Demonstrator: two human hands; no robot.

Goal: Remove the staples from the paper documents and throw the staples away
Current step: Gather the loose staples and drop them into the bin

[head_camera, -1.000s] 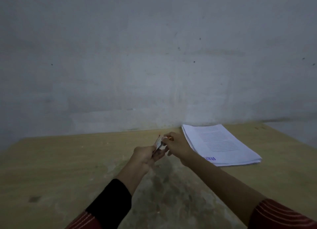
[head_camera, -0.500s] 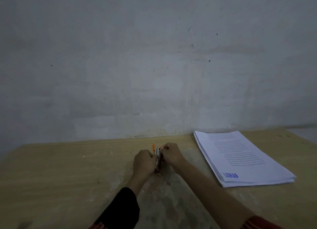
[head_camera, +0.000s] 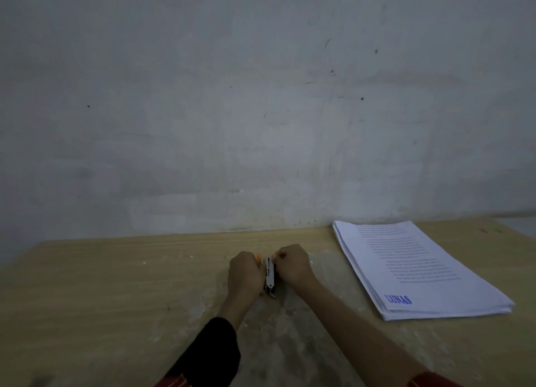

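Note:
A small silver and black stapler-like tool (head_camera: pixel 269 275) with orange parts stands on edge on the wooden table (head_camera: pixel 101 285), between my two hands. My left hand (head_camera: pixel 245 273) grips it from the left with curled fingers. My right hand (head_camera: pixel 291 266) grips it from the right, fingers curled near its orange far end. A thick stack of white printed paper documents (head_camera: pixel 412 267) with a blue "LUNAS" stamp lies to the right, apart from both hands. No loose staple can be made out.
A grey wall (head_camera: pixel 261 111) rises directly behind the table's far edge. The tabletop has a worn, greyish patch (head_camera: pixel 278 343) under and in front of my hands. The table's right corner (head_camera: pixel 493 224) lies beyond the paper stack.
Both hands have lowered the tool from in the air down onto the tabletop. The view has shifted, so the paper stack sits farther right and looks larger.

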